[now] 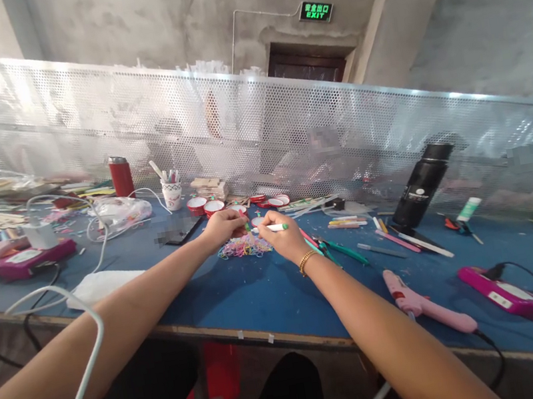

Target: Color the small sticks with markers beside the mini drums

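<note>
Over the blue table, my two hands meet above a small heap of coloured loops that look like rubber bands. My right hand is closed around a white marker with a green end, its tip pointing left. In a pinch, my left hand has a small pink-and-green piece, too small to name. The marker's tip is close to that piece; whether they touch I cannot tell. Small round red-rimmed dishes lie just beyond my hands.
Right of my hands are green-handled pliers, a pink glue gun, a magenta power strip and a tilted black bottle. Leftward stand a pen cup and a red can. A white cable crosses my left arm.
</note>
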`<state>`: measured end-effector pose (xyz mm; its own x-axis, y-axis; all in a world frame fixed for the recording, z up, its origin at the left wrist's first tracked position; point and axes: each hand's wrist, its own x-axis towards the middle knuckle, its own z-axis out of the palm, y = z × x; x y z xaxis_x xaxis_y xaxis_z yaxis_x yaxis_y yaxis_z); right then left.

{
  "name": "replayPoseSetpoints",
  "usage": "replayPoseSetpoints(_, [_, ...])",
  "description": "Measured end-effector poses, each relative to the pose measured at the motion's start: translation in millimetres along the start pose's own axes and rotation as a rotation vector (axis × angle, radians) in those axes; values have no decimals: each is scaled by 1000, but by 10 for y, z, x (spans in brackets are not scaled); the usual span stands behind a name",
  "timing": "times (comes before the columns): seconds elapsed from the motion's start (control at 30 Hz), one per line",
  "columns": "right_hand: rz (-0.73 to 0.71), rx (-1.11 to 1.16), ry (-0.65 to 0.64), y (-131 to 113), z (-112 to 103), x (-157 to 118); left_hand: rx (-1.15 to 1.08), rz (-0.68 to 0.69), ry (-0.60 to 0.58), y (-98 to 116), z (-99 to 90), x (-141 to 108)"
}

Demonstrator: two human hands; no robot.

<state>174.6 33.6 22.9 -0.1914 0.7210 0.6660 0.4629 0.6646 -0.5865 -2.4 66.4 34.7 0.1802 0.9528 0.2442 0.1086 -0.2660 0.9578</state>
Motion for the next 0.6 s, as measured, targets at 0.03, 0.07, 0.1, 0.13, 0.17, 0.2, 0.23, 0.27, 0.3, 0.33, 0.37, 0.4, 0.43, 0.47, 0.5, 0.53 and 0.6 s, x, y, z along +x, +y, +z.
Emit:
replayPoseSetpoints(0.03, [3, -1, 9, 3, -5, 3, 4, 0, 2, 2, 0, 0])
replayPoseSetpoints(0.07, [5, -1, 15, 5, -7, 4, 5, 1, 4, 4, -1, 0])
replayPoseSetpoints(0.1, [5, 1, 15, 6, -7, 4, 4, 3, 5, 6, -1, -1])
replayPoseSetpoints(0.13, [5, 5, 9, 7, -4, 1, 1, 7, 5, 7, 0, -2])
replayPoseSetpoints(0.17, [4, 9, 1, 7, 2, -2, -1, 10, 6, 8, 0, -3])
replayPoseSetpoints(0.2, [0, 11, -9, 7, 8, -6, -2, 11, 6, 7, 1, -4])
replayPoseSetpoints(0.23, [-4, 12, -19, 6, 14, -10, -2, 12, 6, 7, 1, -4])
replayPoseSetpoints(0.27, [-9, 9, -25, 6, 17, -12, -2, 12, 5, 5, 2, -3])
replayPoseSetpoints(0.3, [-12, 3, -27, 6, 17, -13, -2, 14, 3, 4, 1, -1])
replayPoseSetpoints(0.33, [-13, -5, -24, 6, 14, -11, -2, 15, 0, 2, 1, 1])
replayPoseSetpoints(0.37, [-12, -12, -19, 6, 8, -9, -3, 14, -3, 0, 0, 4])
replayPoseSetpoints(0.4, [-8, -17, -10, 5, 1, -6, -5, 13, -4, -2, -1, 6])
replayPoseSetpoints(0.43, [-1, -19, -1, 4, -6, -3, -7, 11, -4, -2, -2, 6])
replayPoseSetpoints(0.47, [5, -17, 5, 2, -11, -1, -7, 8, -1, -2, -3, 6])
replayPoseSetpoints(0.5, [9, -13, 6, -1, -12, 0, -6, 6, 2, -2, -3, 4])
replayPoseSetpoints(0.53, [10, -7, 2, -4, -11, -1, -6, 6, 5, -2, -2, 1])
replayPoseSetpoints(0.6, [5, 0, -15, -11, -2, -4, -1, 7, 8, -2, -1, -3])
